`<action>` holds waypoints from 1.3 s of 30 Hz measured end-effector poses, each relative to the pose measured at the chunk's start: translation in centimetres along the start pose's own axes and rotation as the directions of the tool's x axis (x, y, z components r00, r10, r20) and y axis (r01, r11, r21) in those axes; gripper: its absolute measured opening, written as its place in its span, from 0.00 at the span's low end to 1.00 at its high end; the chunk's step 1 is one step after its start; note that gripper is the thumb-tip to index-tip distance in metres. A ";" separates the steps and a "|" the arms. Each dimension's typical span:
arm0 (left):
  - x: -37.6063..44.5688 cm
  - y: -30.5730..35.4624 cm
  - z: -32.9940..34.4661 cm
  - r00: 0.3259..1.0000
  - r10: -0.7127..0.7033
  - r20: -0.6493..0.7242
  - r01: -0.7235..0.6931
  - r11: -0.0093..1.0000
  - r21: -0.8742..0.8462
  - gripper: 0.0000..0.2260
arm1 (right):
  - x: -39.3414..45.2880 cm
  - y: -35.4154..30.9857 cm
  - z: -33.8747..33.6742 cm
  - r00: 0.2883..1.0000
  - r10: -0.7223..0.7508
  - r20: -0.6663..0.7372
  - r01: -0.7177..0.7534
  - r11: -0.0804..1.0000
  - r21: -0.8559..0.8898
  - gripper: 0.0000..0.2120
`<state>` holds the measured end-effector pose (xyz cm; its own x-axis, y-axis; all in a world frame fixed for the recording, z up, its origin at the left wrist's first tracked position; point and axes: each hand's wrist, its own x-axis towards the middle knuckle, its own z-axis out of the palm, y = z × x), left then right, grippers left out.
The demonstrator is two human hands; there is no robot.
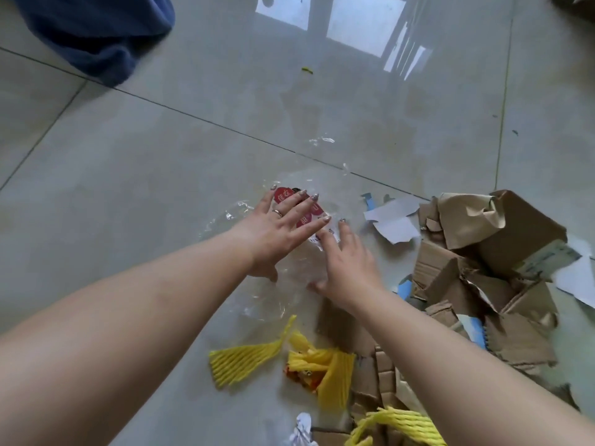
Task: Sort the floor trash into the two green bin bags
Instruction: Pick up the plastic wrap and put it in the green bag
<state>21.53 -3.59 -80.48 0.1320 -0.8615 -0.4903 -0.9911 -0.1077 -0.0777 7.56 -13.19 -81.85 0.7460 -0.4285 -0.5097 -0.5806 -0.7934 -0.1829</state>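
Both of your hands are down on the clear plastic wrapper (299, 252), the one with the red printed label, lying flat on the floor (128, 188). Your left hand (277, 230) has its fingers (289, 204) spread wide and straight, pressing on the label end. Your right hand (344, 262) sits just beside it, fingers extended and flat over the near part of the film. Neither hand has closed on anything; you're touching, not gripping.

By my reading, the sorting has barely dented this patch. Right of your right fingers, the torn cardboard (489, 272) sits in a big heap, with white paper scraps (392, 223) touching its edge. Below your wrists lie the yellow foam nets (244, 362), one of them over an orange snack wrapper (302, 375), and another yellow foam net (396, 423) at the bottom edge beside a crumpled white paper (301, 429). Beyond your left fingertips there's a small clear film scrap (322, 140) and, farther off, a tiny green bit (307, 70). A blue cloth (96, 33) lies far off at the top left.

The two green bin bags aren't in view, so I can't tell what's already in them. Plenty is left: plastics, foam and card all appear unsorted here, and this wrapper looks like your next pick.
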 end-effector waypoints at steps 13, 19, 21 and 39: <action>0.0 0.7 -2.2 0.995 -0.036 -0.098 0.028 0.996 -0.085 0.28 | -2.7 1.2 -1.0 0.926 -0.138 -0.352 0.209 0.963 0.171 0.18; -2.7 3.9 -6.5 0.971 -0.076 -0.228 0.051 0.992 -0.115 0.19 | -7.9 3.8 -4.6 0.864 -0.165 -0.476 0.254 0.959 0.128 0.21; -4.1 5.6 -9.1 0.954 -0.064 -0.294 0.031 0.993 -0.117 0.20 | -10.6 5.0 -6.5 0.842 -0.168 -0.513 0.249 0.964 0.092 0.21; -15.9 44.6 -33.8 0.531 0.507 -0.679 -0.525 0.826 0.206 0.26 | -58.8 25.0 -12.8 0.553 0.092 -0.828 -0.264 0.962 -0.069 0.19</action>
<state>-25.25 -11.48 -46.77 -0.4422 -0.8487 0.2901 -0.8848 0.4658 0.0141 -46.65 -13.38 -45.66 0.6288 -0.6684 0.3974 -0.7332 -0.6798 0.0167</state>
